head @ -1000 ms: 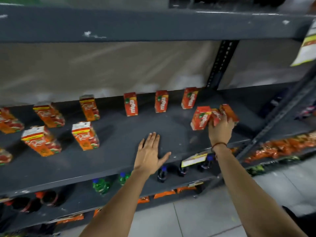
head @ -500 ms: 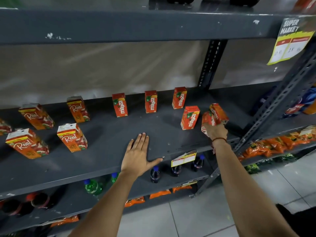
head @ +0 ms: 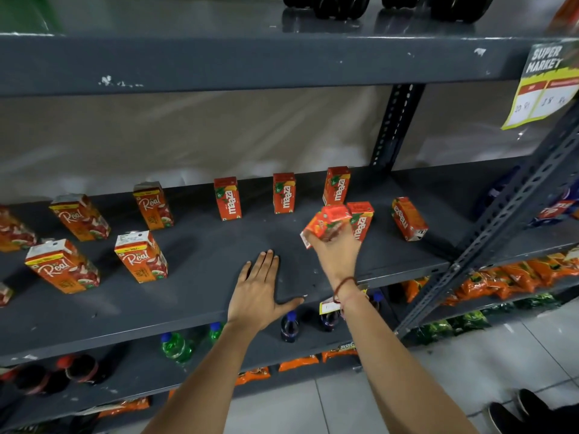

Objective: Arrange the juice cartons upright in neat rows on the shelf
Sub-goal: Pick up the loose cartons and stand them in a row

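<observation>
My right hand [head: 336,252] grips a small orange Maaza carton [head: 327,223], tilted, above the grey shelf [head: 203,292]. Just behind it a Maaza carton [head: 362,219] stands upright, and another [head: 409,219] stands alone to the right, leaning a little. Three upright Maaza cartons [head: 283,193] form a row along the back. Several larger Real cartons [head: 141,256] stand spread out on the left. My left hand [head: 260,292] lies flat, palm down, on the shelf near its front edge, holding nothing.
A slotted upright post [head: 501,220] slants across the right end of the shelf. A price sign [head: 545,86] hangs from the upper shelf. Below are bottles [head: 177,346] and orange snack packets [head: 517,277]. Shoes [head: 517,408] show on the tiled floor.
My right hand has left one Maaza carton standing at the right and moved leftward with the other carton, now in front of the second-row carton. My left hand stays flat.
</observation>
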